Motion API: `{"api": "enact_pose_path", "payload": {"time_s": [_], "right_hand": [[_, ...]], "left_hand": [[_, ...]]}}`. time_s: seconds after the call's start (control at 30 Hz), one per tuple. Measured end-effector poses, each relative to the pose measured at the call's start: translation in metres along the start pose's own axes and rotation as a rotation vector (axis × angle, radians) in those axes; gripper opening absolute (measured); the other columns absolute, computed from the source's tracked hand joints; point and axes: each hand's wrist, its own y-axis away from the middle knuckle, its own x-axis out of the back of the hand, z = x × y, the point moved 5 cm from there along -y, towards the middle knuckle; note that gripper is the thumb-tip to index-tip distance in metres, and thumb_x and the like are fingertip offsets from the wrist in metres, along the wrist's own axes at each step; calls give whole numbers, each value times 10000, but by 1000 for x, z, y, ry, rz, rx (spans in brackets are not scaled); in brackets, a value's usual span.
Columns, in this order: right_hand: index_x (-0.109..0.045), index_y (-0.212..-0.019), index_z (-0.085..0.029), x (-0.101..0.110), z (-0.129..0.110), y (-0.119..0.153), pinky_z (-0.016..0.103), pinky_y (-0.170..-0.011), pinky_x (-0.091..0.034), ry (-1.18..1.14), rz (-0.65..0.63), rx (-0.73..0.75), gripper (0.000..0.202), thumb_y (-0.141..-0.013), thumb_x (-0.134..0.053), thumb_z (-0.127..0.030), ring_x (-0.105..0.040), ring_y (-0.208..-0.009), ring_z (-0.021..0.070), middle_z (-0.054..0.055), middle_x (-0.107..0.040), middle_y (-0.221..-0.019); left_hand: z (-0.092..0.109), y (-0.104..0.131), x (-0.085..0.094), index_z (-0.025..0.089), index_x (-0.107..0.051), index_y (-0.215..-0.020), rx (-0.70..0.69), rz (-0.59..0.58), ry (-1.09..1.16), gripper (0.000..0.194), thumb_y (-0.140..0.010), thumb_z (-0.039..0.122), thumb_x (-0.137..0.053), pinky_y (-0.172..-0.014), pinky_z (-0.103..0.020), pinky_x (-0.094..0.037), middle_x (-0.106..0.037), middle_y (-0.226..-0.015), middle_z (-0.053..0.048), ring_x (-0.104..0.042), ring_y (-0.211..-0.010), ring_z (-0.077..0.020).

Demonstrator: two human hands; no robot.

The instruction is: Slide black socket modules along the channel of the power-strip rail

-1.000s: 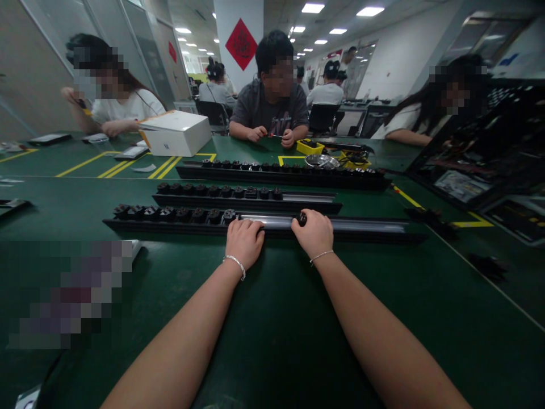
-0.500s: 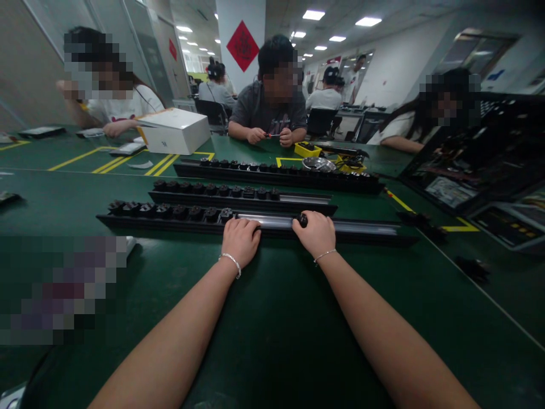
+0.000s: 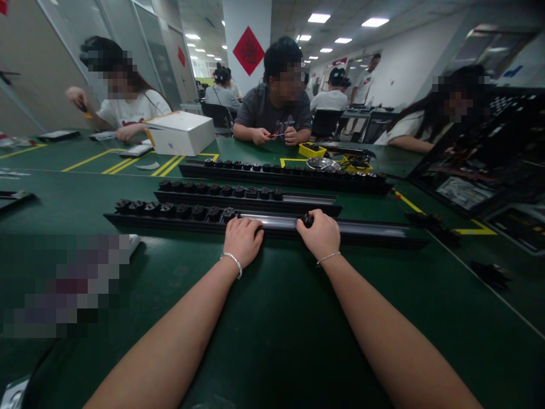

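Note:
A long black power track (image 3: 366, 230) lies across the table in front of me, with several round black socket modules (image 3: 198, 212) lined up along its left part. My left hand (image 3: 242, 241) is closed over the track's near edge, just beside the last module of that row. My right hand (image 3: 321, 234) pinches a round black socket module (image 3: 307, 219) at the track, farther right. A bare silvery strip of the track shows between my hands. The undersides of my fingers are hidden.
Behind it lie a second track (image 3: 315, 200) and a third track (image 3: 238, 168), both bearing modules. Beyond are a white box (image 3: 183, 136), a metal bowl (image 3: 323, 164) and a yellow bin (image 3: 312, 150). Across the table a person (image 3: 272, 108) holds a thin tool. Black parts (image 3: 491, 274) lie right.
The whole view has shifted slightly, so everything sits a little farther right. Both my hands keep their places on the track. The person on the left has moved a raised hand slightly.

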Motion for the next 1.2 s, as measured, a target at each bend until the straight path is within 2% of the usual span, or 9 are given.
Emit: {"api": "enact_pose_path", "payload": {"time_s": [0.6, 1.2], "right_hand": [[-598, -927, -159, -2, 5, 1, 352, -825, -398, -35, 35, -1, 289, -778, -510, -390, -589, -863, 239, 100, -659, -881], [-600, -932, -148, 4, 10, 1, 349, -811, -397, -12, -3, -45, 292, -786, -507, -383, -587, -856, 234, 106, -653, -881]], "left_hand": [[0, 0, 0, 248, -629, -986, 22, 7, 9, 242, -865, 333, -438, -981, -431, -334, -659, -943, -46, -542, -981, -239], [-1, 0, -1, 251, -623, -986, 21, 8, -11, 241, -867, 342, -435, -989, -427, -326, -659, -955, -39, -542, -978, -235]]}}
